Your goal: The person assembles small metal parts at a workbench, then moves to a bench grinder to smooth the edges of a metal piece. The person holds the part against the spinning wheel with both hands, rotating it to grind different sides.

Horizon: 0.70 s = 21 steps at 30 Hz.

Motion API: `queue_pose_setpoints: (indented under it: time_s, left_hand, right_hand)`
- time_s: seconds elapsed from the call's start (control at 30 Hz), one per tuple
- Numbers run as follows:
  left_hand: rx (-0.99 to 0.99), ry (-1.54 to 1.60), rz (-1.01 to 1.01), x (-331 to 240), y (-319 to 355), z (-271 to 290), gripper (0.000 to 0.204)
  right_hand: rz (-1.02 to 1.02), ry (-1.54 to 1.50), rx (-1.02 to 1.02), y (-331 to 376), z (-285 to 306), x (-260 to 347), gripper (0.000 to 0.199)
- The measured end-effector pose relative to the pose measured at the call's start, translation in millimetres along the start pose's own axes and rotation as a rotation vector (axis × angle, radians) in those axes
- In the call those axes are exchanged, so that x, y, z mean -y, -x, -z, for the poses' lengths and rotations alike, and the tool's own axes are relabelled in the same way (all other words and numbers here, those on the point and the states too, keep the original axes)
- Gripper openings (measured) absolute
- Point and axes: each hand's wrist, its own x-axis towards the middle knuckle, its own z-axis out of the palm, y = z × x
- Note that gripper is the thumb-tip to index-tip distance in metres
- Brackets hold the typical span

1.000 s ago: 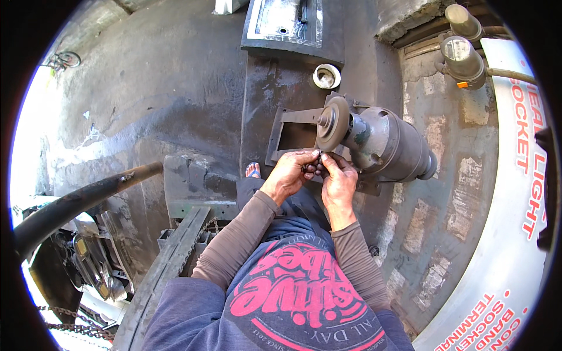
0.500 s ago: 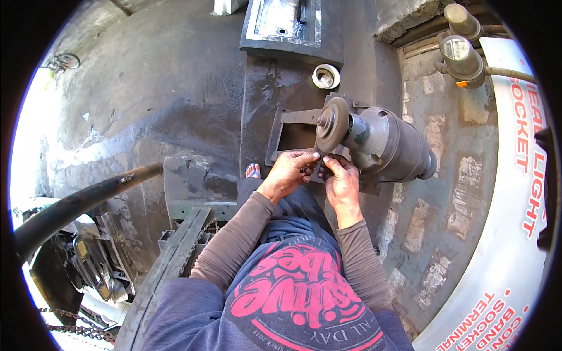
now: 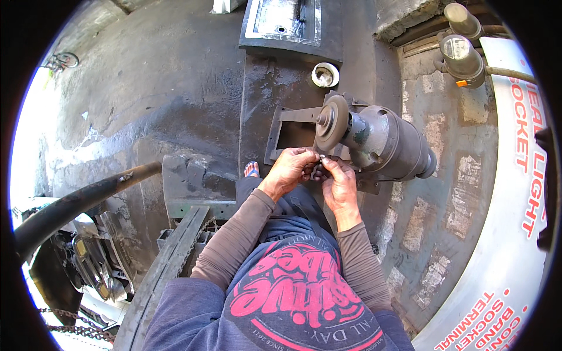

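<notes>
My left hand [image 3: 288, 171] and my right hand [image 3: 340, 183] meet just below the grinding wheel [image 3: 331, 121] of a bench grinder [image 3: 386, 143]. Between the fingertips of both hands sits a small dark metal part [image 3: 317, 170], mostly hidden by the fingers. The part is held a little under the wheel's lower edge; I cannot tell whether it touches the wheel. The grinder's grey motor body lies to the right of my hands, and its dark metal bracket [image 3: 285, 133] lies to the left of the wheel.
A white cup [image 3: 325, 74] stands on the dark pedestal behind the grinder. A metal tray [image 3: 288, 20] lies at the back. A thick black hose [image 3: 76, 202] curves in from the left. My sandalled foot [image 3: 252, 169] shows below. A brick wall [image 3: 445, 193] and a white signboard [image 3: 515, 234] run along the right.
Both hands have stayed under the wheel, shifting slightly upward and closer together around the small part. The grinder has not moved.
</notes>
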Motion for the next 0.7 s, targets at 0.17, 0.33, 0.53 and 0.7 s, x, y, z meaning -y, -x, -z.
queue_pose_setpoints:
  time_s: [0.17,0.33,0.53,0.7]
  left_hand:
    - [-0.042,0.262,0.009,9,-2,-2,0.012]
    - [-0.041,0.334,0.009,14,-6,-5,0.013]
    - [-0.017,0.213,-0.004,10,1,-8,0.014]
    - [0.009,-0.008,-0.033,4,3,3,0.014]
  right_hand:
    - [0.087,0.089,-0.044,-11,-4,-2,0.012]
    - [0.158,0.128,-0.11,-11,-7,-3,0.012]
    - [0.196,0.119,-0.007,-3,-7,-1,0.012]
    - [0.004,0.154,0.06,-5,3,8,0.017]
